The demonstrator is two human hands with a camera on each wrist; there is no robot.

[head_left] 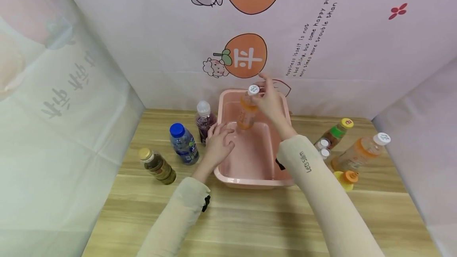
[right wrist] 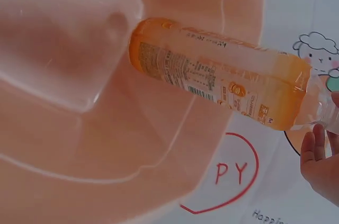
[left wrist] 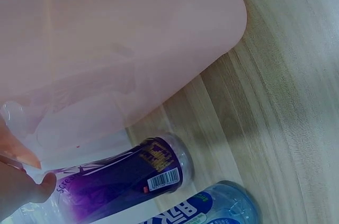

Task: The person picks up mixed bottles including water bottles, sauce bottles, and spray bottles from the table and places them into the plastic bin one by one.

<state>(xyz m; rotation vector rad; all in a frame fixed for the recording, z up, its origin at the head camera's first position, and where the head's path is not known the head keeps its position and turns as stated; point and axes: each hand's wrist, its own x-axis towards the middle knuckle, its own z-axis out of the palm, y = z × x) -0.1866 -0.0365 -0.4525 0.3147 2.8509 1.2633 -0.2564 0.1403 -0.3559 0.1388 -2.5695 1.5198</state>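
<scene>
In the head view my right hand (head_left: 270,104) grips the neck of a clear plastic bottle (head_left: 246,115) with an orange label and white cap. The bottle stands slightly tilted inside the far end of a pink plastic basin (head_left: 250,158). Its base is close over the basin floor in the right wrist view, where fingers (right wrist: 319,144) curl at the neck. My left hand (head_left: 217,146) lies over the basin's left rim, fingers spread and holding nothing. Just beyond that hand stands a purple-labelled bottle (head_left: 205,122) with a clear cap, seen closer in the left wrist view.
Left of the basin are a blue-capped bottle (head_left: 184,146) and a yellow-capped dark bottle (head_left: 158,167). On the right stand a larger orange-labelled bottle (head_left: 357,154), a green-banded bottle (head_left: 335,132), two small white-capped containers and a yellow bottle (head_left: 346,179). A printed cloth wall rises behind.
</scene>
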